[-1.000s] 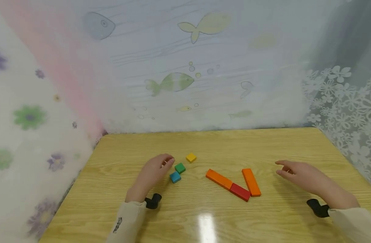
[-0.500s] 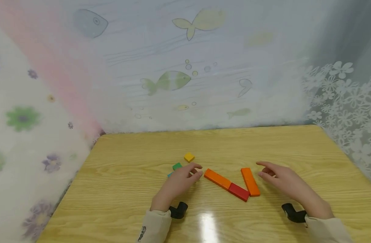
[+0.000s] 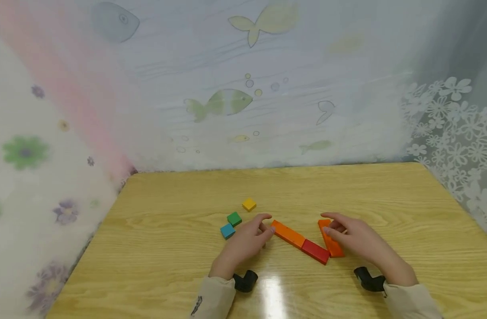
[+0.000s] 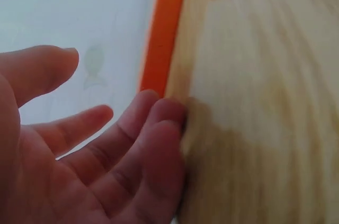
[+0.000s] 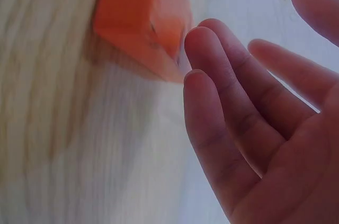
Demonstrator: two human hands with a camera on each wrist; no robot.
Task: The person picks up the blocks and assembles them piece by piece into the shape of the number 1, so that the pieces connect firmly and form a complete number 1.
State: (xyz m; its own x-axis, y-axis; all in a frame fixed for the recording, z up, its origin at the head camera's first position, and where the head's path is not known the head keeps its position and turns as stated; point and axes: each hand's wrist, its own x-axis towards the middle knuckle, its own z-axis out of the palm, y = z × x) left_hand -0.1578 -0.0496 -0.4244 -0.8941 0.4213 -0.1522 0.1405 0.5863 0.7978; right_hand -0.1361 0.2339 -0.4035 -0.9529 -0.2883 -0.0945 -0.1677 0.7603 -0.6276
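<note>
A long orange block (image 3: 289,234) and a shorter red block (image 3: 316,251) lie end to end in a slanted line on the table. A second long orange block (image 3: 337,250) meets the red block's right end, so they form a V. My left hand (image 3: 246,240) is at the far-left end of the first orange block, its thumb apart from the loosely bent fingers; the left wrist view shows fingertips by that block's end (image 4: 161,38). Over the second orange block hovers my right hand (image 3: 359,239), covering part of it. In the right wrist view its fingers stay loose beside the block (image 5: 130,12).
Left of centre lie three small square blocks: yellow (image 3: 249,204), green (image 3: 234,219) and blue (image 3: 227,231). The wooden table (image 3: 167,195) ends at a fish-patterned curtain (image 3: 267,150) behind. Flower-patterned hangings flank both sides.
Both hands have moved inward. My left hand has passed the green and blue blocks to the first orange block's end; my right hand has come left over the second orange block.
</note>
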